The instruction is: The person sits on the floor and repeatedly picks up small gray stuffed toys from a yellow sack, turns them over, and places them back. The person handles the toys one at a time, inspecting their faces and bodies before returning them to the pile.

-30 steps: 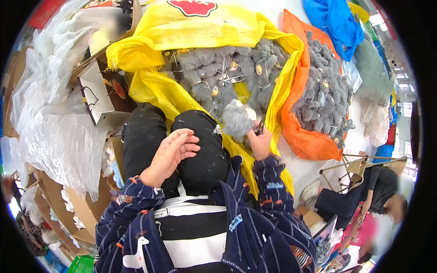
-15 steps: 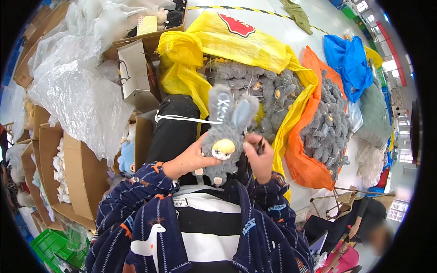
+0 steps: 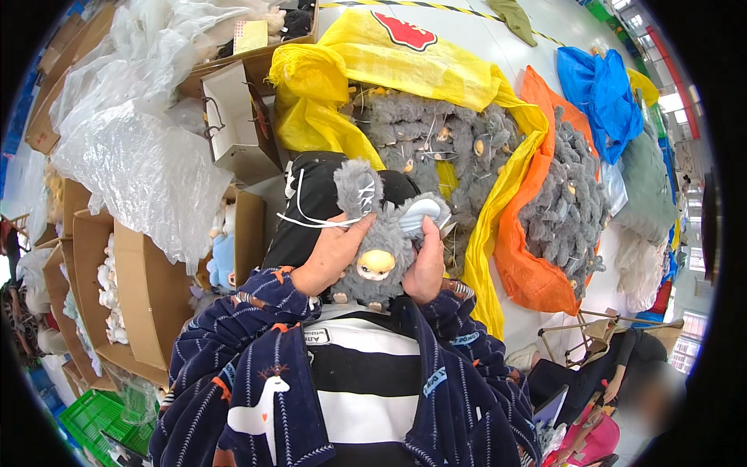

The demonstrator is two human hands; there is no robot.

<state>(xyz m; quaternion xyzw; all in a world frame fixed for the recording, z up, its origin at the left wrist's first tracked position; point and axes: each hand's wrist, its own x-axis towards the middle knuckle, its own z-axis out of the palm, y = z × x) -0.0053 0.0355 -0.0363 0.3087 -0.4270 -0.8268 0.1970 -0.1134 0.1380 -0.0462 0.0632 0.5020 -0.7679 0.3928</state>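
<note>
A grey plush rabbit doll (image 3: 387, 243) with a small molded face sits upright over my lap, facing me. My left hand (image 3: 333, 253) is closed on its left side, the thumb pressed at the base of the ear with white criss-cross lacing (image 3: 366, 191). Loose white cord (image 3: 305, 222) trails left from that ear over my dark trouser leg. My right hand (image 3: 426, 267) grips the doll's other side, its thumb on the pale blue-grey inner ear (image 3: 421, 216). The right fingers are mostly hidden behind the doll, and whether they also hold a tool cannot be seen.
Ahead lies a yellow sack (image 3: 412, 58) full of similar grey plush dolls (image 3: 416, 128). An orange sack (image 3: 517, 249) of more stands to the right. Cardboard boxes (image 3: 144, 296) and clear plastic sheeting (image 3: 136, 167) fill the left. Another person (image 3: 622, 370) sits at lower right.
My left hand has moved up from the doll's face to the laced ear. My right hand has moved in against the other ear; the dark tool seen in it earlier no longer shows.
</note>
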